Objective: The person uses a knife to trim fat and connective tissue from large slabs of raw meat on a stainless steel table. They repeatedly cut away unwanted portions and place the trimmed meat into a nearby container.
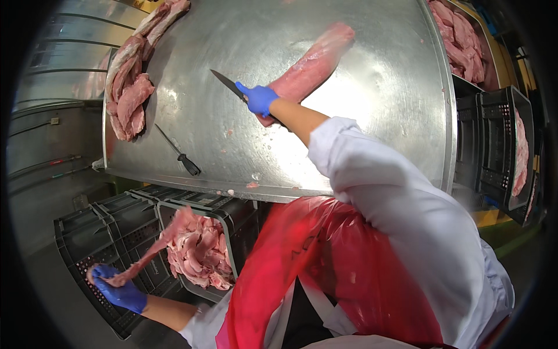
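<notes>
My right hand (pixel 259 99), in a blue glove, is closed on a knife (pixel 226 82) whose dark blade points to the far left. Under and beyond that hand a long pink piece of meat loin (pixel 311 65) lies on the metal table (pixel 232 154). At the lower left my left hand (pixel 121 289), also gloved in blue, grips one end of a long strip of meat trimming (pixel 145 259). The strip stretches over the near crate, its far end blurred above the meat trimmings (pixel 197 250) inside.
A sharpening steel (pixel 179 151) with a black handle lies on the table's left part. Several meat pieces (pixel 131 87) line the left edge. Dark plastic crates (pixel 125 218) stand below the table's near edge. More meat (pixel 459 41) and dark crates (pixel 491 139) are at the right.
</notes>
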A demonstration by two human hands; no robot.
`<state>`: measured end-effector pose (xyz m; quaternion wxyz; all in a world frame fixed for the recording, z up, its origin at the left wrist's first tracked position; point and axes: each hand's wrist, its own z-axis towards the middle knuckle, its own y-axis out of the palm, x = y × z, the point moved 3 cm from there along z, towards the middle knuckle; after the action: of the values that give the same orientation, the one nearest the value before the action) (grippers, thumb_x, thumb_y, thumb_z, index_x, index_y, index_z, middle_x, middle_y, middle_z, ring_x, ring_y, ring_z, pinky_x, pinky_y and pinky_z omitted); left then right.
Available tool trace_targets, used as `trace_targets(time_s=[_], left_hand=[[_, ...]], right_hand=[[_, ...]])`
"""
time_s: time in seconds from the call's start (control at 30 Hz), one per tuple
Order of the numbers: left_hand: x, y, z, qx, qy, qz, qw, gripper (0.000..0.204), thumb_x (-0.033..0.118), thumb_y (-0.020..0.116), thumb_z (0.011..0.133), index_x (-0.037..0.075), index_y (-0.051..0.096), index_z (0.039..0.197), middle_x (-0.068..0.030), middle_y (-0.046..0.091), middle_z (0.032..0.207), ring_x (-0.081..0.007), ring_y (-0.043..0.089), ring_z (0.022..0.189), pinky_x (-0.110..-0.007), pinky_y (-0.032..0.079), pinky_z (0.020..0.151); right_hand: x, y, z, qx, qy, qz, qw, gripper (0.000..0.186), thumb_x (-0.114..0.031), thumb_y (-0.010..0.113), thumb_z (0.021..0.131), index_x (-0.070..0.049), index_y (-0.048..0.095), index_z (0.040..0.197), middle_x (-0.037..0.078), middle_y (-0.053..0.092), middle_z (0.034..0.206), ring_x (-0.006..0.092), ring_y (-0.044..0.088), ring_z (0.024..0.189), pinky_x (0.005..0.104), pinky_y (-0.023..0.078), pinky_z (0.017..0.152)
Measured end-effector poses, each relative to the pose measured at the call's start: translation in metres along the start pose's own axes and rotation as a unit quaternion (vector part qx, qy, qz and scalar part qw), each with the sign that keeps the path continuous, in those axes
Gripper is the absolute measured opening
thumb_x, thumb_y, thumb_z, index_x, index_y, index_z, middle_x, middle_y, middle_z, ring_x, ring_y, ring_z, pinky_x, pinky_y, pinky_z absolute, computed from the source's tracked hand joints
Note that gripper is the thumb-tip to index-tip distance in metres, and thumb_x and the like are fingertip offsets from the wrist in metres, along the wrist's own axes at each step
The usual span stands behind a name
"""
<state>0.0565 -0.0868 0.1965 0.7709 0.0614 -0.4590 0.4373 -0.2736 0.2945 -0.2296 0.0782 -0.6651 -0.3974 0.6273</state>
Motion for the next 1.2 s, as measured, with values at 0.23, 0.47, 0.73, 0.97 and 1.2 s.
trace_targets(time_s=[0.23,0.47,0.73,0.97,1.2], left_hand=[[-0.155,-0.124,-0.123,-0.052,-0.263,0.144,0.953,0.027,0.032,0.05,0.105,0.011,0.049,0.089,0.0026,0.045,0.08,-0.0078,0.047,0.073,-0.028,0.043,0.064],[-0.159,0.059,-0.083,-0.192,0.201,0.575,0.769,0.056,0.029,0.069,0.093,-0.006,0.051,0.132,-0.0265,0.056,0.13,-0.0413,0.05,0.124,-0.049,0.04,0.106],[-0.04,0.567,-0.193,-0.596,0.348,-0.065,0.721,0.03,0.021,0.069,0.09,0.007,0.067,0.116,-0.0159,0.065,0.116,-0.036,0.058,0.114,-0.043,0.048,0.099],[-0.058,0.636,-0.269,-0.743,0.336,0.103,0.57,0.017,0.017,0.064,0.085,0.003,0.069,0.094,-0.0197,0.068,0.098,-0.0404,0.064,0.092,-0.046,0.051,0.084],[-0.066,0.606,-0.289,-0.704,0.234,0.023,0.671,0.016,0.013,0.058,0.086,0.001,0.068,0.09,-0.0234,0.068,0.09,-0.0395,0.066,0.084,-0.043,0.052,0.077]], right_hand=[[0.031,0.014,-0.156,-0.061,-0.013,0.116,0.991,0.077,-0.011,0.051,0.094,-0.031,0.015,0.16,0.017,0.067,0.088,0.0288,0.068,0.067,0.0395,0.055,0.066],[0.09,-0.055,-0.32,0.234,0.016,0.394,0.889,0.079,-0.005,0.055,0.094,-0.023,0.016,0.161,0.004,0.063,0.085,0.0109,0.057,0.061,0.0261,0.053,0.055],[0.144,-0.04,-0.301,0.467,0.17,0.401,0.77,0.087,-0.001,0.052,0.092,-0.025,0.007,0.161,0.009,0.063,0.074,0.0144,0.059,0.054,0.0293,0.052,0.051],[0.197,-0.084,-0.311,0.472,0.197,0.216,0.832,0.083,-0.009,0.051,0.091,-0.025,0.008,0.161,0.013,0.064,0.069,0.0205,0.064,0.056,0.0334,0.055,0.054],[0.188,-0.113,-0.297,0.422,0.189,0.287,0.839,0.077,-0.013,0.054,0.091,-0.024,0.021,0.16,0.02,0.066,0.075,0.0246,0.066,0.06,0.0359,0.055,0.058]])
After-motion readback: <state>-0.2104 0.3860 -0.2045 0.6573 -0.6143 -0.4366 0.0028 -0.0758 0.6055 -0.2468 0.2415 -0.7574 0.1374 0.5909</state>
